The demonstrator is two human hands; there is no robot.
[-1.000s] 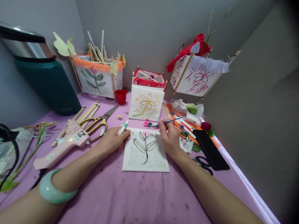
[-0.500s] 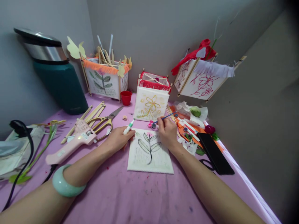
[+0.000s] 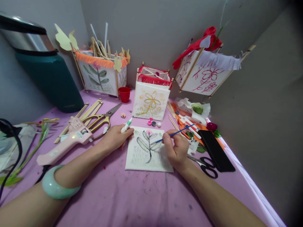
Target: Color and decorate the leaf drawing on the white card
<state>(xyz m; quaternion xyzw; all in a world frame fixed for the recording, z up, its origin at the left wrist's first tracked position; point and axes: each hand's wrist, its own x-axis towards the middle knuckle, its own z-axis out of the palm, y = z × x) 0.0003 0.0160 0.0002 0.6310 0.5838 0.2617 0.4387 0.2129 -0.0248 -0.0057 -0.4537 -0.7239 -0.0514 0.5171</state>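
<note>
My right hand point(image 3: 176, 148) pinches a thin blue paintbrush point(image 3: 174, 133), its tip over a leaf of the drawing, whether touching I cannot tell. Under it lies a white square panel point(image 3: 137, 162) with a dark plant stem, outlined leaves and a pink flower. At the panel's upper left edge, my left hand point(image 3: 115, 137) is closed round a white and green marker point(image 3: 127, 125) pointing up and away. Just beyond the panel sit small paint pots point(image 3: 153, 123), pink, dark and white. Behind them leans a panel with a yellow flower point(image 3: 151, 102).
Gold-handled scissors point(image 3: 101, 121), a pink glue gun point(image 3: 68, 142) and wooden sticks point(image 3: 92, 110) lie left. A teal bottle point(image 3: 49, 82) and a red cup point(image 3: 124, 94) stand farther back. Black-handled scissors point(image 3: 208, 167) and a black phone point(image 3: 216, 151) are right. Decorated lanterns point(image 3: 205, 75) line the back.
My right hand has come back from the paint pots, carrying the brush over the drawn leaves. My left hand keeps the marker at the panel's edge. The camera view has shifted slightly.
</note>
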